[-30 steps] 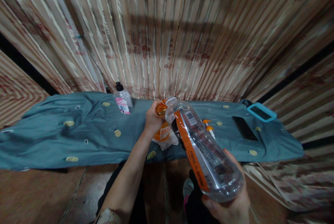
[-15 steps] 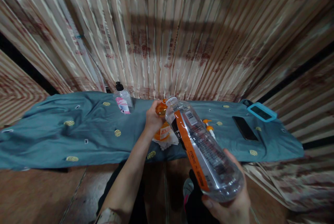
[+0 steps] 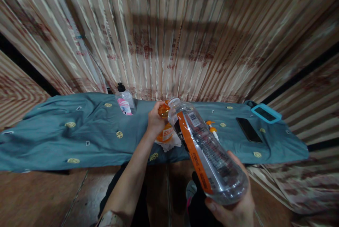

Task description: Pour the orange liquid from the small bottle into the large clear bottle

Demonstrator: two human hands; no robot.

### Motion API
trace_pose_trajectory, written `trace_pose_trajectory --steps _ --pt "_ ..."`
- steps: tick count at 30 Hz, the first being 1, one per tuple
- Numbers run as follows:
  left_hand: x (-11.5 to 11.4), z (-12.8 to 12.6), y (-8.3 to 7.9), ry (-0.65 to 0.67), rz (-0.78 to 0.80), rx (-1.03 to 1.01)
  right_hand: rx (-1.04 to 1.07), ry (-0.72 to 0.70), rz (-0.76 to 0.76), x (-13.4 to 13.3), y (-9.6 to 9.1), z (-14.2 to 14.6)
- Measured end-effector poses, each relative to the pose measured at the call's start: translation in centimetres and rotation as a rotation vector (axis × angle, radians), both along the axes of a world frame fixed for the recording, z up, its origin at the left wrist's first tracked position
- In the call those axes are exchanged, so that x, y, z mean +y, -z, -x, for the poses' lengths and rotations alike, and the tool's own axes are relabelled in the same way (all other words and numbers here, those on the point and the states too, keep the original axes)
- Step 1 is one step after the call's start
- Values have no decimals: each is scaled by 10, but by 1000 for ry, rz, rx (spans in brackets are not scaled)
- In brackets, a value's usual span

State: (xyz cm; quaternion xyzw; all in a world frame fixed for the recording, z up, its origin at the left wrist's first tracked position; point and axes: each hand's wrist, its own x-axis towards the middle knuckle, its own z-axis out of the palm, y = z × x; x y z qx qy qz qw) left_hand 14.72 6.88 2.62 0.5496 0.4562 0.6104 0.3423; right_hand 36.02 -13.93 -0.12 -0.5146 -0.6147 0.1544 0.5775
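Note:
My right hand (image 3: 235, 205) is closed around the base of a large clear plastic bottle (image 3: 206, 149) with an orange and black label. The bottle is tilted, its open mouth angled up and away to the left. Its neck meets the top of an orange bottle (image 3: 164, 133); whether liquid passes between them I cannot tell. My left hand (image 3: 155, 115) is wrapped round the upper part of the orange bottle, which stands on a crumpled white tissue (image 3: 169, 145). An orange pump top (image 3: 211, 126) with a white stem lies just right of the clear bottle.
A clear bottle with a black cap and pink label (image 3: 125, 101) stands at the back left of the teal cloth (image 3: 100, 145). To the right lie a black phone (image 3: 248, 130) and a light-blue framed device (image 3: 266, 113). A pleated curtain (image 3: 169, 36) hangs behind.

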Motion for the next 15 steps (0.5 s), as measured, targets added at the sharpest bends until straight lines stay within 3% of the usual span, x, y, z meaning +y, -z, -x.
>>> trace_pose_trajectory --steps 6,15 --pt "0 -1 0 -4 -4 -11 -37 -3 -23 1 -6 3" --pt "0 -2 0 -21 -6 9 -64 32 -28 0 -1 0"
